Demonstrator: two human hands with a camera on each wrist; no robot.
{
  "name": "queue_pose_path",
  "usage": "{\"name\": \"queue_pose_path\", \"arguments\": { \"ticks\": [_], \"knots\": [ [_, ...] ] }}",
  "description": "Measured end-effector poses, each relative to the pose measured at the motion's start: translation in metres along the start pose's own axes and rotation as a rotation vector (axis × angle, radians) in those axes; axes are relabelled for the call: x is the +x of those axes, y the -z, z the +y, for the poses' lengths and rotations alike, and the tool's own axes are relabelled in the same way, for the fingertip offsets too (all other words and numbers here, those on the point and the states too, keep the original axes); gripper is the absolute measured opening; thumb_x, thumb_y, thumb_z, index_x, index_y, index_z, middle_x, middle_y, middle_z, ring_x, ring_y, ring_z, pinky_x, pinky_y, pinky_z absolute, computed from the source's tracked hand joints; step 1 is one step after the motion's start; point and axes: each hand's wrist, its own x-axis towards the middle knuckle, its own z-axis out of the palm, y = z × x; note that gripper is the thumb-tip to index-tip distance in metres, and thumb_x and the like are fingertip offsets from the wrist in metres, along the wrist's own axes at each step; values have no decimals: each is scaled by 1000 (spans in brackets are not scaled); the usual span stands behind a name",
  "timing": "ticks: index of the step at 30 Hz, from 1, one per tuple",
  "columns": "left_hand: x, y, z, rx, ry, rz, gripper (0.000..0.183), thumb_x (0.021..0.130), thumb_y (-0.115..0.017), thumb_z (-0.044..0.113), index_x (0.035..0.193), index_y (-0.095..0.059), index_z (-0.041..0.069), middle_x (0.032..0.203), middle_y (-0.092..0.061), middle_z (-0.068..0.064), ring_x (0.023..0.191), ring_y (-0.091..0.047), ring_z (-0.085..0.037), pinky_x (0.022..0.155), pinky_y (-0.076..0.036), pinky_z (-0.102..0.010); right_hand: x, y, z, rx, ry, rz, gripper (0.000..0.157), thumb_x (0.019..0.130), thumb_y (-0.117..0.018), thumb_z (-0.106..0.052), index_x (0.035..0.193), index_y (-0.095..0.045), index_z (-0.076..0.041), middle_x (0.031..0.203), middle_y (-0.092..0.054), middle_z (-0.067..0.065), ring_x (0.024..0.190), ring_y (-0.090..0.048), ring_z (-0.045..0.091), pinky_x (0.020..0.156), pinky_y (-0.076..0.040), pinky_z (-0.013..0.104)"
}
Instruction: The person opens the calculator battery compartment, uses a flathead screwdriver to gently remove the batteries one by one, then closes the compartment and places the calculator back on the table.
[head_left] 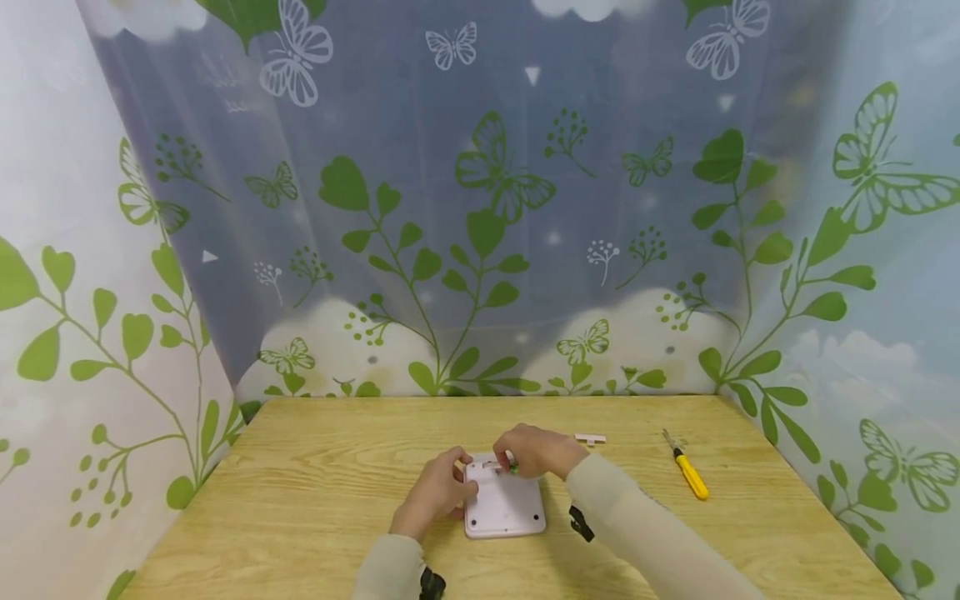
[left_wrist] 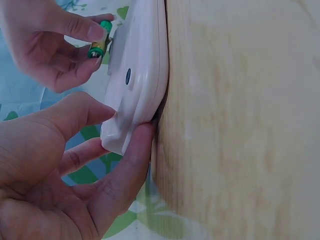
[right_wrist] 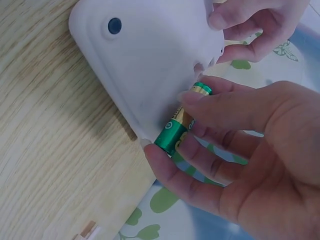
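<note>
A pale pink, rounded-square device (head_left: 504, 504) lies on the table with its underside and dark round feet (right_wrist: 115, 25) facing up. My left hand (head_left: 435, 492) grips its left edge near the far corner, thumb on the upper face and other fingers around the side. Over the far end of the device, my right hand (head_left: 532, 450) pinches a green and gold cylindrical battery (right_wrist: 172, 135) between thumb and fingers. The battery overlaps the device's far edge in the right wrist view. Part of the compartment there is hidden by the right hand.
A small pale cover piece (head_left: 590, 438) lies beyond the right hand. Farther right is a screwdriver (head_left: 690, 475) with a yellow handle, small bits beside its tip. Printed curtains (head_left: 480, 250) hang along the back and sides of the wooden table (head_left: 315, 483).
</note>
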Motion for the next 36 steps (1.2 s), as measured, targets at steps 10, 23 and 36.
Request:
{"name": "queue_pose_path", "arguments": {
  "ticks": [10, 23, 36],
  "knots": [
    [0, -1, 0, -6, -4, 4, 35, 90, -72, 0, 122, -58, 2, 90, -56, -12, 71, -60, -20, 54, -62, -31, -7, 2, 7, 29, -52, -6, 26, 90, -69, 9, 85, -69, -17, 81, -58, -4, 69, -46, 12, 59, -38, 27],
    [0, -2, 0, -22, -2, 15, 36, 89, -70, -2, 123, -58, 2, 92, -56, -13, 73, -61, -20, 56, -63, -32, -18, 3, 17, 58, -101, -13, 27, 90, -69, 10, 84, -72, -16, 81, -60, -3, 65, -43, 12, 55, -35, 27],
    [0, -3, 1, -20, 2, 17, 36, 88, -70, -3, 122, -58, 2, 91, -55, -13, 72, -59, -21, 55, -63, -32, -27, 1, 33, 81, -137, -13, 32, 89, -65, 13, 84, -72, -17, 82, -61, -3, 56, -41, 14, 46, -31, 28]
  ]
}}
